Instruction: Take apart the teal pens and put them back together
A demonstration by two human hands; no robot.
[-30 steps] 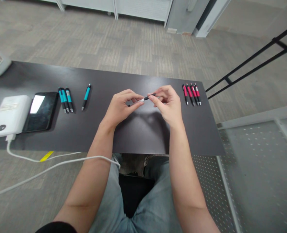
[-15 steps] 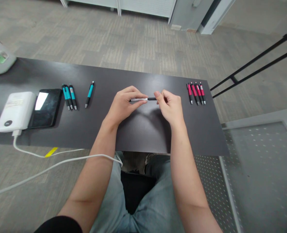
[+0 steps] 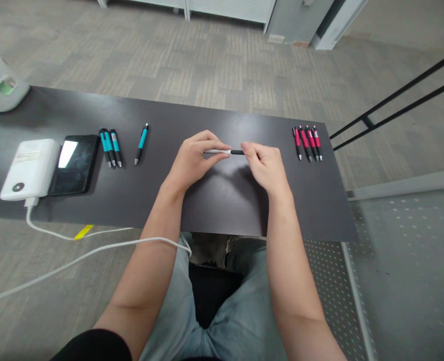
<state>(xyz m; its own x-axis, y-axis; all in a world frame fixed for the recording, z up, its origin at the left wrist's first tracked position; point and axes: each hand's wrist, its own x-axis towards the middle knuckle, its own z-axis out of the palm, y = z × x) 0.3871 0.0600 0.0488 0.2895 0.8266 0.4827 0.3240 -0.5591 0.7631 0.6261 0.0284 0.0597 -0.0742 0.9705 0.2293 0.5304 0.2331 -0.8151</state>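
Observation:
Both hands hold one white-and-black pen (image 3: pixel 237 152) level above the dark table. My left hand (image 3: pixel 197 158) pinches its white barrel between thumb and fingers. At the black end, my right hand (image 3: pixel 264 163) is closed with thumb against fingers, which hide the pen's tip. Left of my hands lies a single teal-and-black pen (image 3: pixel 141 144). Further left is a small group of teal pens (image 3: pixel 110 148), side by side. On the right, several red-and-black pens (image 3: pixel 307 143) lie in a row near the table's end.
The dark table (image 3: pixel 222 210) spans the view. A black phone (image 3: pixel 75 165) leans against a white power bank (image 3: pixel 30 170) at left, its white cable (image 3: pixel 94 250) crossing my left forearm. A pale jug (image 3: pixel 4 90) stands at the far left corner. Black rails (image 3: pixel 395 95) are at right.
Both hands keep the same grip on the pen. The whole view has shifted slightly, so the things on the table appear a little further right and higher.

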